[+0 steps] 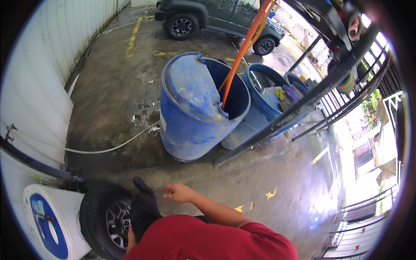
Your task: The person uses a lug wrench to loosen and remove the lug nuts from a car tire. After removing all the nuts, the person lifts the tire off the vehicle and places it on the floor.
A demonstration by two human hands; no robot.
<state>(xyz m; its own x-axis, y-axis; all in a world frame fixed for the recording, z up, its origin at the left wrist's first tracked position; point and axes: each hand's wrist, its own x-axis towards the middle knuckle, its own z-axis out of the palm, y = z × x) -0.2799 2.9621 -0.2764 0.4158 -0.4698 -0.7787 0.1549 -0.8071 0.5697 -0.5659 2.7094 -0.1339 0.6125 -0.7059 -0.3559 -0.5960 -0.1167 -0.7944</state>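
Observation:
My right hand [178, 193] hangs in front of my red shirt over the wet floor, fingers loosely extended and nothing in them. Low at the left, only a small part of my left hand [131, 237] shows, between my dark trouser leg and a car wheel [93, 216]. Its fingers are mostly hidden, so I cannot see whether they grip the wheel. The wheel has a black tyre and a dark and silver spoked rim [118, 223]. It stands upright against a white rounded container [34, 195] with a blue oval panel. My black boot [142, 186] is beside the tyre.
Ahead stands a large blue barrel [182, 130] with an orange hose [236, 65] in it. Behind it, another blue barrel [255, 112] holds cloths. A black metal post [277, 125] slants past them. A pale hose [112, 148] crosses the floor. A dark green car [216, 17] is parked beyond.

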